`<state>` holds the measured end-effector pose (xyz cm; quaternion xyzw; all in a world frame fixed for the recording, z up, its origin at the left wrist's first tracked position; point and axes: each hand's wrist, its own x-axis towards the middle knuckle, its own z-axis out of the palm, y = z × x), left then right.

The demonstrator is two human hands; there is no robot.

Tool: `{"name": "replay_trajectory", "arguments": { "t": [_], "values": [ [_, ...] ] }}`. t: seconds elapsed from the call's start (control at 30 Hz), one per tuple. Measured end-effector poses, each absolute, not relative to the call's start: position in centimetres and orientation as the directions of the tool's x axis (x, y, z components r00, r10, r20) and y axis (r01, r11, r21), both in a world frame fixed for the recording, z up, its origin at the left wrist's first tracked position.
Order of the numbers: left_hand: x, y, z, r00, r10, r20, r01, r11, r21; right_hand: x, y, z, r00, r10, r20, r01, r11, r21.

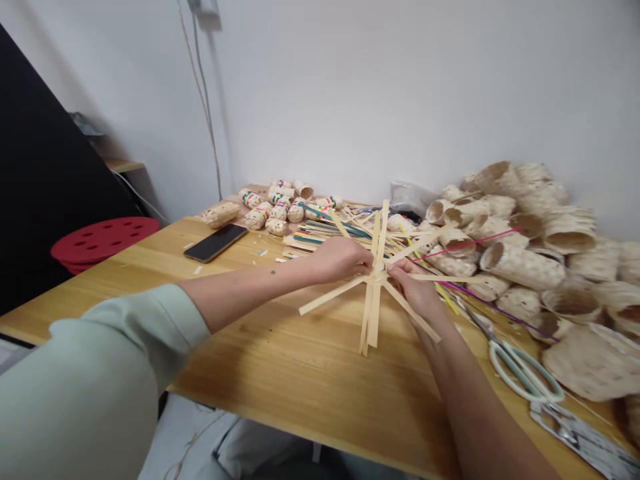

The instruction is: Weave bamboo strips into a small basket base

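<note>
Above the middle of the wooden table (280, 373), a star of flat pale bamboo strips (374, 313) is held up, its strips crossing at the centre and fanning outward. My left hand (343, 259) comes in from the left, its fingers closed on the strips beside the crossing. From the right, my right hand (413, 287) pinches the star close to the same centre, partly behind the strips. Both hands' fingertips are partly hidden by the strips. Thin pink strips (465, 243) show behind my right hand.
Woven cylinders (520, 267) pile up at right, beside green-handled scissors (525, 367) and a metal tool (580, 433). Small colour-banded woven pieces (280, 210) and loose strips (320, 240) lie at the back. A phone (216, 243) rests at left, near a red stool (105, 241).
</note>
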<state>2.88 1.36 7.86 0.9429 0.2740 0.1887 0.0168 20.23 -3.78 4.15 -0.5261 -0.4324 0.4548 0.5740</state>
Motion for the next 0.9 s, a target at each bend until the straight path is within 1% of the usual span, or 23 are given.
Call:
{"name": "replay_trajectory", "arguments": {
  "t": [0.07, 0.2, 0.27, 0.37, 0.47, 0.6, 0.67, 0.77, 0.9],
  "values": [
    [2.8, 1.5, 8.3, 0.812, 0.483, 0.328, 0.466, -0.875, 0.134, 20.3, -3.8, 4.0, 0.182, 0.983, 0.026, -0.068, 0.039, -0.997],
    [2.5, 1.7, 9.1, 0.822, 0.501, 0.270, 0.432, -0.858, 0.278, 20.9, -3.5, 3.5, 0.119, 0.993, 0.028, -0.096, 0.039, -0.995],
    [2.2, 1.7, 9.6, 0.847, 0.475, 0.237, 0.399, -0.864, 0.307, 21.2, -3.3, 3.3, 0.100, 0.995, 0.020, -0.128, 0.033, -0.991],
    [1.7, 1.6, 10.5, 0.903, 0.379, 0.203, 0.319, -0.907, 0.273, 21.5, -3.2, 3.2, 0.075, 0.997, -0.003, -0.162, 0.009, -0.987],
    [1.4, 1.3, 11.3, 0.940, 0.275, 0.203, 0.229, -0.947, 0.223, 21.5, -3.4, 3.3, 0.046, 0.999, -0.018, -0.178, -0.010, -0.984],
    [1.1, 0.9, 11.9, 0.947, 0.217, 0.238, 0.166, -0.962, 0.216, 21.4, -3.6, 3.6, 0.023, 1.000, 0.002, -0.185, 0.007, -0.983],
    [1.0, 0.8, 12.0, 0.945, 0.207, 0.252, 0.162, -0.969, 0.188, 21.4, -3.7, 3.6, 0.023, 1.000, 0.016, -0.166, 0.020, -0.986],
    [0.8, 0.6, 11.8, 0.948, 0.212, 0.237, 0.182, -0.973, 0.139, 21.2, -3.7, 3.6, 0.006, 1.000, 0.024, -0.122, 0.025, -0.992],
    [1.0, 0.0, 11.2, 0.907, 0.327, 0.266, 0.291, -0.942, 0.168, 20.7, -3.9, 3.6, -0.005, 1.000, 0.021, -0.142, 0.020, -0.990]
  ]
}}
